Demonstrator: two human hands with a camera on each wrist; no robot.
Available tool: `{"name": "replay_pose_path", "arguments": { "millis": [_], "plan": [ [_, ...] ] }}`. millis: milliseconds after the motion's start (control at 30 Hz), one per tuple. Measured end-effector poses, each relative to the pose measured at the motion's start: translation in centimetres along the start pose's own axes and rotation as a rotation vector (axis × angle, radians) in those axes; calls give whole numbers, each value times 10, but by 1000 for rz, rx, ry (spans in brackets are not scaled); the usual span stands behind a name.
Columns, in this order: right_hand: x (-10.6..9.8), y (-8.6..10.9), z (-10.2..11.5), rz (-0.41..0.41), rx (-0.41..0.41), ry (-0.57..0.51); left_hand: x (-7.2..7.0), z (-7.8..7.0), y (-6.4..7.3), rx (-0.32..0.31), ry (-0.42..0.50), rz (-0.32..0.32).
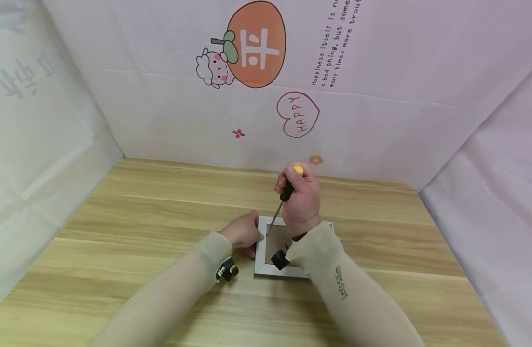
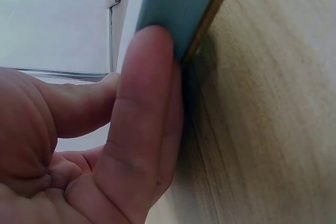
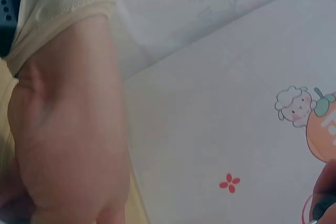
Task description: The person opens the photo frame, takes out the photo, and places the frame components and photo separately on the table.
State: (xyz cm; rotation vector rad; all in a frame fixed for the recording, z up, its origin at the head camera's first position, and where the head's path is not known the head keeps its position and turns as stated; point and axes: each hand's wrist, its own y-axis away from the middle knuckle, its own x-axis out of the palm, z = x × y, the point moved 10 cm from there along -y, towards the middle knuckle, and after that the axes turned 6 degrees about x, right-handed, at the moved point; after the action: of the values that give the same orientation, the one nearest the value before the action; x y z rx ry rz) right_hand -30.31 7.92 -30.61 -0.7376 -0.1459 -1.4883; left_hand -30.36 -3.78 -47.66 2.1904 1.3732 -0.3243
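Note:
A picture frame with a white border (image 1: 260,258) and a brown backing board (image 1: 276,243) lies on the table. My left hand (image 1: 243,232) grips its left side. In the left wrist view the thumb bends in over the frame's face, and the fingers press along the outer side (image 2: 181,11). My right hand (image 1: 302,200) holds a screwdriver (image 1: 286,194) by its black, yellow-ended handle. The shaft slants down leftward, its tip at the board's upper left edge, close to the left thumb. The right forearm hides the frame's right part. Mostly the back of the right hand (image 3: 73,145) fills the right wrist view.
The wood-grain table (image 1: 161,212) spreads out around the frame. Behind it hangs a pale printed cloth (image 1: 170,115), with more cloth at both sides. Black devices sit at the left wrist (image 1: 227,271) and right wrist (image 1: 280,260), the latter over the frame.

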Motion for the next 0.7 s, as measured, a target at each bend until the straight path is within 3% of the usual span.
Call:
{"name": "replay_pose_path", "arguments": {
  "millis": [267, 533, 700],
  "plan": [
    [31, 4, -15, 85, 47, 123, -1, -1, 0, 11, 44, 16],
    [3, 1, -3, 35, 19, 42, 1, 3, -3, 10, 36, 27],
    [13, 1, -6, 51, 16, 104, -1, 1, 0, 8, 22, 29]
  ]
}}
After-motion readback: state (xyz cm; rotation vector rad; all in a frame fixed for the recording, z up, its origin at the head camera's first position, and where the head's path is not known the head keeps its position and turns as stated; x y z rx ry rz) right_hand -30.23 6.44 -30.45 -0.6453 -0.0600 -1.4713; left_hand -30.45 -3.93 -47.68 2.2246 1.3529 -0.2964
